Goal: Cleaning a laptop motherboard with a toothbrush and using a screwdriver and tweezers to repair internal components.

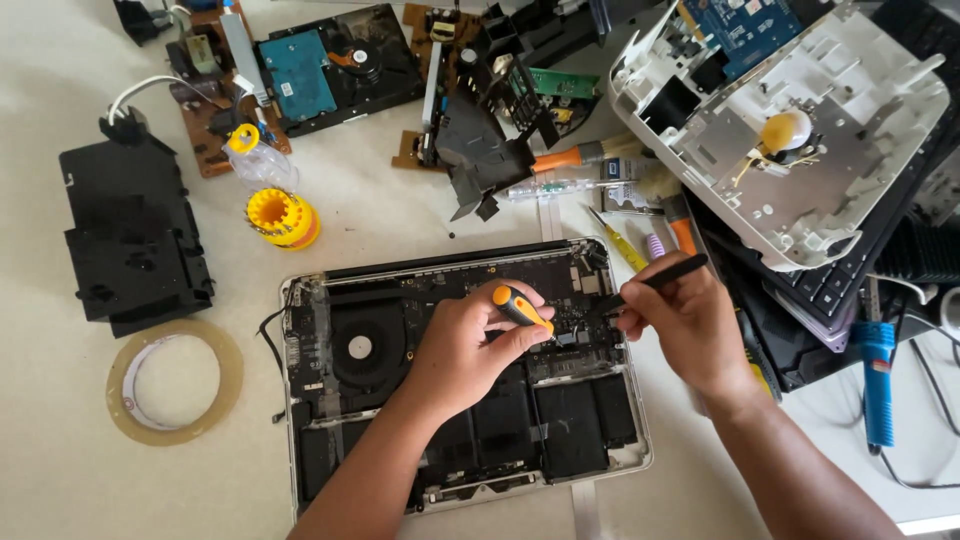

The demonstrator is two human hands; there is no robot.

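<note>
An opened laptop (318, 452) lies bottom-up on the table, its fan, black battery cells and circuit board exposed. My left hand (465, 345) grips an orange-and-black screwdriver (520, 306), its tip down near the board's right part. My right hand (685, 320) holds a thin black tool (665, 276) like a pen, its point aimed at the same spot on the board.
A tape roll (128, 412) and a black plastic housing (130, 240) lie at left. A yellow bit holder (282, 217), a hard drive (330, 65) and circuit boards sit at the back. A white dismantled chassis (850, 190), keyboards, loose screwdrivers and a blue tool (878, 375) crowd the right.
</note>
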